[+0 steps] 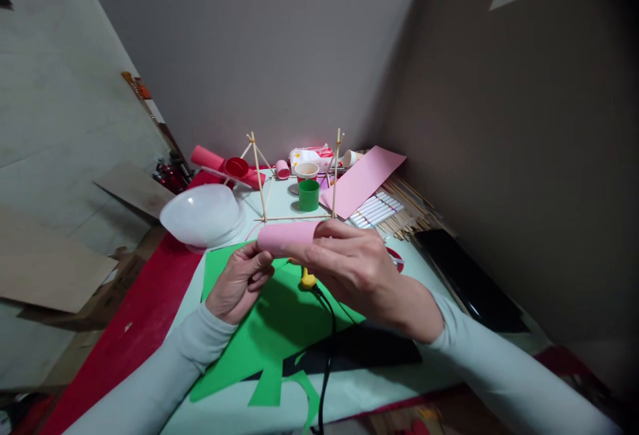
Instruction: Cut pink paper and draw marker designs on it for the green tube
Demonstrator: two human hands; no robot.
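A sheet of pink paper rolled into a tube point(287, 237) is held level above the table between my two hands. My left hand point(240, 279) pinches its left end between thumb and fingers. Around the right end, my right hand point(357, 265) is closed, its fingers lying along the roll and partly hiding it. Below them lies a large green sheet point(269, 315) with cut edges. A yellow-handled tool point(308, 279), probably a glue gun, rests on that sheet with a black cord point(329, 348) running toward the front; its tip is hidden behind my hands.
Behind stand a stick frame point(258, 179), a green cup point(308, 195) and a paper cup point(306, 171). A translucent bowl point(200, 214) sits left. Pink card point(367, 179), markers point(377, 209), wooden sticks point(414, 205) and a black object point(469, 282) lie right. Walls border the table.
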